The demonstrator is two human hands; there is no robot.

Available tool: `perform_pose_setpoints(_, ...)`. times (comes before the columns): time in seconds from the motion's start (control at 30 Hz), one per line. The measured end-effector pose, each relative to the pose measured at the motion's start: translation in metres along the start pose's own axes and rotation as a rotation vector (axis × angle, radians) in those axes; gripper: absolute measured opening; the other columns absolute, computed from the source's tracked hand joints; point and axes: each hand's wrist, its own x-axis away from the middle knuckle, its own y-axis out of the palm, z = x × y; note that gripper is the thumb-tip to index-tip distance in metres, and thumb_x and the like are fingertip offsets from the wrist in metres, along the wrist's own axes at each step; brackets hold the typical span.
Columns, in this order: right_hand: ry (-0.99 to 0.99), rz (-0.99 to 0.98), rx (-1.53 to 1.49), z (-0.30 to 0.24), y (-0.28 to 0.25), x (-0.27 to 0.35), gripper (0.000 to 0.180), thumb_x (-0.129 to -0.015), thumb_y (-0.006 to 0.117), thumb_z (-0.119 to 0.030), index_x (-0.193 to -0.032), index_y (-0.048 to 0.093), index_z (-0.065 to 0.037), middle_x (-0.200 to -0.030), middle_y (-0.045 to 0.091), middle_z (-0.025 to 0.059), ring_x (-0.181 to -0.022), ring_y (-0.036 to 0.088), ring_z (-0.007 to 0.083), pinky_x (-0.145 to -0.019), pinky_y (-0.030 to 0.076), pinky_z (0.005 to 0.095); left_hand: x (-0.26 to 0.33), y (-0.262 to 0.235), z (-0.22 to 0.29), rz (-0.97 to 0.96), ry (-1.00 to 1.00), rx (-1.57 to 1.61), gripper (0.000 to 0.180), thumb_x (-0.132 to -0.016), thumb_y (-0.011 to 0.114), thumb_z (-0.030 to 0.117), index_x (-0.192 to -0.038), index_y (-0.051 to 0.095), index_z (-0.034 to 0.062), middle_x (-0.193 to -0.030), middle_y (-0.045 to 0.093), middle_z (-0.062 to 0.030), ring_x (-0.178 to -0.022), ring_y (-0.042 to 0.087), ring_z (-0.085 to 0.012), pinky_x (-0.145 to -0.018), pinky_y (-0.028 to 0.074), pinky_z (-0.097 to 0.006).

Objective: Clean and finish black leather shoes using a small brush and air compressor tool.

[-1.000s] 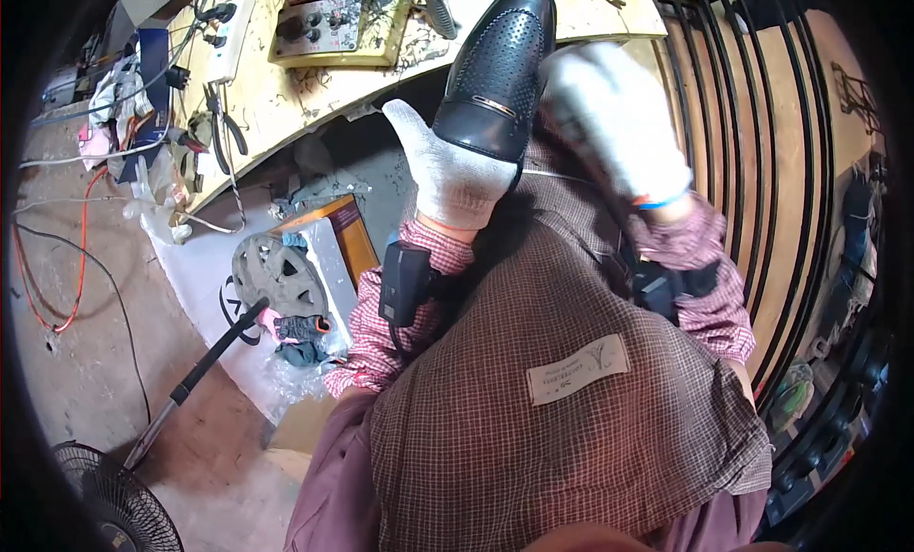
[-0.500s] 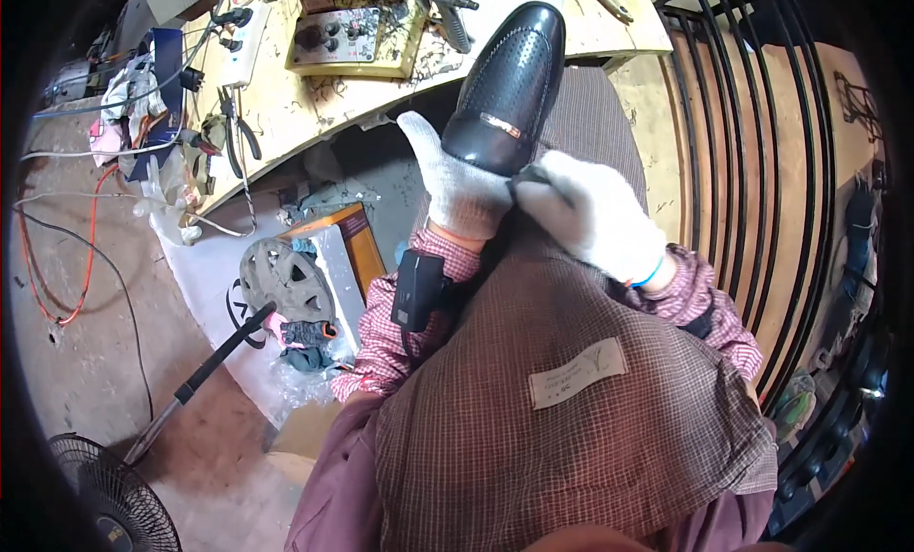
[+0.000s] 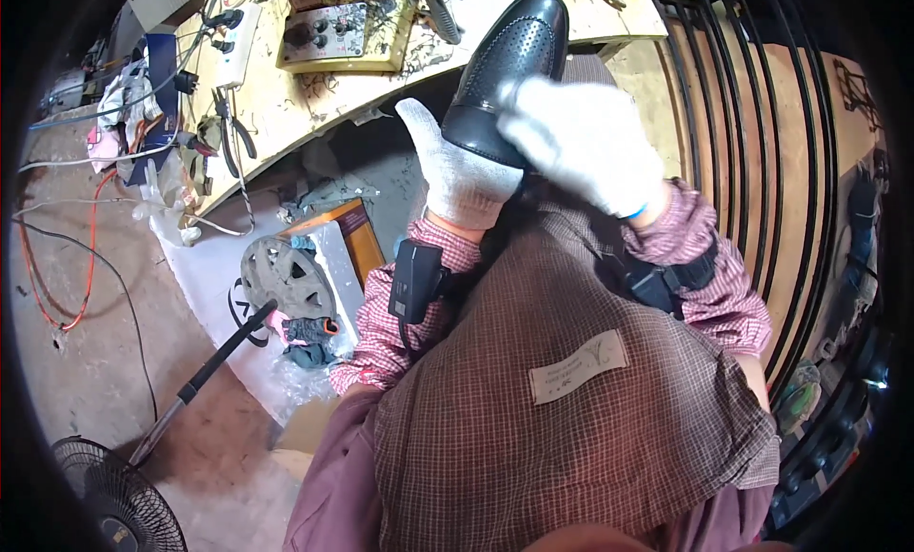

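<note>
A glossy black leather shoe [image 3: 512, 62], dotted with small punched holes over the toe, points toward the bench. My left hand [image 3: 466, 183], in a white knit glove, holds it from beneath at the near end; the thumb sticks up apart and the other fingers are hidden under the shoe. My right hand [image 3: 586, 143], in a white glove too, lies over the shoe's right side, fingers bent together against the upper. Motion smears its fingertips, and whatever they hold is hidden. A checked brown apron [image 3: 562, 457] covers my lap below both hands.
Ahead stands a wooden bench [image 3: 409, 90] with a control box [image 3: 326, 33], pliers [image 3: 233, 133] and a power strip [image 3: 238, 48]. Black metal bars [image 3: 738, 162] rise at right. On the left are a grey disc [image 3: 286, 276], an orange cable [image 3: 90, 285] and a fan [image 3: 114, 500].
My right hand has moved up from the shoe's near end onto its right side, nearer the toe. The shoe has shifted slightly upward in view, still in my left hand.
</note>
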Motion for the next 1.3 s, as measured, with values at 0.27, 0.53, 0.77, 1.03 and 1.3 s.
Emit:
perform_pose_setpoints(0.27, 0.084, -0.163, -0.020, 0.010, -0.019, 0.014, 0.022, -0.087, 0.072, -0.025, -0.100, 0.069, -0.009, -0.067, 0.062, 0.0055, -0.057, 0.063, 0.0209, -0.057, 0.051, 0.0345, -0.009, -0.008, -0.001, -0.042, 0.058, -0.046, 0.099, -0.086, 0.041, 0.084, -0.135, 0.050, -0.0015, -0.134, 0.056, -0.0150, -0.118, 0.057, -0.0277, -0.105, 0.045, -0.041)
perform_pose_setpoints(0.53, 0.159, -0.553, 0.051, 0.029, -0.021, 0.046, 0.018, -0.090, 0.067, -0.029, -0.084, 0.063, -0.012, -0.065, 0.062, 0.0072, -0.059, 0.064, 0.0251, -0.057, 0.051, 0.0372, -0.007, -0.005, 0.011, -0.130, 0.001, 0.291, 0.105, -0.085, 0.039, 0.085, -0.140, 0.046, -0.0038, -0.136, 0.057, -0.0179, -0.121, 0.057, -0.0314, -0.109, 0.043, -0.043)
perform_pose_setpoints(0.77, 0.243, 0.248, 0.304, 0.084, -0.009, -0.030, 0.033, -0.092, 0.067, -0.012, -0.124, 0.067, -0.006, -0.106, 0.072, 0.0138, -0.088, 0.070, 0.0297, -0.079, 0.057, 0.0368, 0.026, 0.003, 0.029, 0.153, 0.173, 0.168, 0.091, -0.094, 0.041, 0.073, -0.140, 0.047, -0.0047, -0.141, 0.054, -0.0178, -0.126, 0.055, -0.0296, -0.113, 0.040, -0.040)
perform_pose_setpoints(1.03, 0.181, 0.052, 0.333, 0.090, 0.009, -0.044, 0.042, -0.090, 0.066, -0.012, -0.132, 0.062, -0.011, -0.129, 0.063, 0.0165, -0.117, 0.062, 0.0336, -0.100, 0.048, 0.0416, 0.040, 0.018, 0.072, -0.003, 0.143, 0.168, 0.102, -0.090, 0.040, 0.080, -0.144, 0.043, -0.0067, -0.146, 0.050, -0.0220, -0.132, 0.051, -0.0349, -0.116, 0.037, -0.044)
perform_pose_setpoints(1.3, 0.363, -0.115, 0.089, 0.021, -0.035, 0.005, 0.045, -0.093, 0.065, -0.009, -0.138, 0.059, -0.005, -0.143, 0.057, 0.0149, -0.137, 0.050, 0.0306, -0.113, 0.035, 0.0421, 0.049, 0.012, 0.177, 0.089, 0.067, -0.285, 0.097, -0.094, 0.030, 0.078, -0.142, 0.047, -0.0036, -0.141, 0.054, -0.0220, -0.123, 0.060, -0.0297, -0.109, 0.046, -0.040)
